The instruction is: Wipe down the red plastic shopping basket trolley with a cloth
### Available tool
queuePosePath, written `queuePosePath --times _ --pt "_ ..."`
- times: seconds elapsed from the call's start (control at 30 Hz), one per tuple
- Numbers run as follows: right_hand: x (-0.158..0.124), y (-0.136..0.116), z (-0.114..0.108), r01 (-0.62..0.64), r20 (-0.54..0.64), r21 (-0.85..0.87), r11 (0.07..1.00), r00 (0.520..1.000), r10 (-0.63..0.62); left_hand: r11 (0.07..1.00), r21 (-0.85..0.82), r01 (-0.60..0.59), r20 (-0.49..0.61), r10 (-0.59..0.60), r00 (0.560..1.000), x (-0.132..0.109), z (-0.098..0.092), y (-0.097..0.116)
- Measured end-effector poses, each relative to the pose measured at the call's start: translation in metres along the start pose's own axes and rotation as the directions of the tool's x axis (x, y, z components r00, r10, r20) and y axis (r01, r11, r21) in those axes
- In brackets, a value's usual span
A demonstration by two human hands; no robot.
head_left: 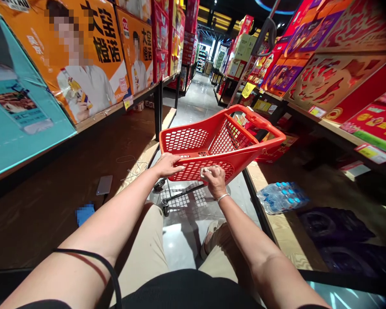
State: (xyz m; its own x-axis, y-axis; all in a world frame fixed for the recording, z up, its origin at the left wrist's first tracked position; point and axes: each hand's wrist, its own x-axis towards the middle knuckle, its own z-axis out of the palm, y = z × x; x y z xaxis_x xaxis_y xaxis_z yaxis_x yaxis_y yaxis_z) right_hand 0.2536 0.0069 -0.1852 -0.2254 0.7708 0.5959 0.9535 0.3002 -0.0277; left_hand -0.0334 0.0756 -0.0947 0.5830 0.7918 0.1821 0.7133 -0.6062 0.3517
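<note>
Cart (244,157) stands in the aisle (193,95), its near side in front of the person's legs (144,240). Right grip (216,181) pinches a pale cloth (206,172) against the mesh; left grip (165,165) lies over the rim, whether clasping I cannot tell. Uneven pressure could roll the casters (165,210), and mesh holes might snag the cloth. Inside leans a mesh panel (230,135). Farther out, clear wrap bundles blue-capped bottles (281,198); shut boxes (138,79) hide their contents.
</note>
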Motion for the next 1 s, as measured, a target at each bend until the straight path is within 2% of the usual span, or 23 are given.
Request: queuePosePath --times 0.07,0.13,0.2,0.3,0.37,0.4,0.47,0.53,0.63,0.7,0.77,0.83,0.93,1.0 --pt "0.015 0.011 -0.014 -0.011 -0.13 -0.019 1.0 0.991 0.009 1.0 0.018 -0.011 0.009 0.011 1.0 -0.001 0.003 -0.001" --pt "0.021 0.019 -0.018 -0.037 -0.173 -0.038 0.999 0.985 0.03 0.999 0.02 -0.036 0.016 0.036 0.999 -0.001 0.005 -0.002" --pt "0.014 0.022 -0.012 -0.042 -0.103 -0.048 0.998 0.994 0.037 0.999 0.011 -0.047 0.006 0.047 0.999 -0.001 0.007 -0.001" --pt "-0.008 0.018 0.005 -0.011 0.085 -0.02 1.0 0.996 0.013 0.999 -0.011 -0.051 -0.026 0.051 0.998 -0.001 0.009 -0.001" --pt "-0.017 0.015 0.008 0.009 0.12 0.016 1.0 0.993 -0.01 0.998 -0.02 -0.061 -0.033 0.061 0.998 0.0 0.01 -0.003" --pt "-0.016 0.016 0.004 0.021 0.092 0.033 0.999 0.995 -0.024 0.997 -0.024 -0.068 -0.03 0.067 0.997 0.0 0.011 -0.004" --pt "-0.005 0.024 -0.014 0.043 -0.027 0.049 0.998 0.999 -0.042 0.997 -0.032 -0.066 -0.024 0.065 0.998 0.0 0.012 -0.005" --pt "0.015 0.039 -0.042 0.031 -0.157 0.029 0.999 0.987 -0.026 0.998 -0.038 -0.054 -0.025 0.053 0.998 -0.001 0.013 -0.006" --pt "0.045 0.066 -0.08 -0.126 -0.287 -0.043 0.991 0.952 0.109 0.998 -0.038 -0.042 -0.035 0.041 0.999 -0.003 0.011 -0.002" --pt "0.058 0.071 -0.09 -0.257 -0.303 -0.085 0.963 0.927 0.22 0.998 -0.04 -0.047 -0.033 0.046 0.998 -0.005 0.009 0.003" --pt "0.065 0.056 -0.088 -0.322 -0.243 -0.113 0.94 0.926 0.288 0.998 -0.043 -0.048 -0.036 0.047 0.998 -0.006 0.008 0.007" --pt "0.066 0.019 -0.077 -0.279 -0.133 -0.12 0.953 0.956 0.263 0.998 -0.035 -0.042 -0.051 0.04 0.998 -0.007 0.009 0.01" --pt "0.066 -0.047 -0.062 -0.034 -0.003 -0.084 0.996 0.999 0.034 0.998 -0.034 -0.053 -0.085 0.05 0.995 -0.005 0.013 0.009" --pt "0.069 -0.072 -0.061 0.117 0.058 -0.067 0.991 0.992 -0.113 0.994 -0.059 -0.089 -0.109 0.082 0.991 -0.004 0.015 0.005"
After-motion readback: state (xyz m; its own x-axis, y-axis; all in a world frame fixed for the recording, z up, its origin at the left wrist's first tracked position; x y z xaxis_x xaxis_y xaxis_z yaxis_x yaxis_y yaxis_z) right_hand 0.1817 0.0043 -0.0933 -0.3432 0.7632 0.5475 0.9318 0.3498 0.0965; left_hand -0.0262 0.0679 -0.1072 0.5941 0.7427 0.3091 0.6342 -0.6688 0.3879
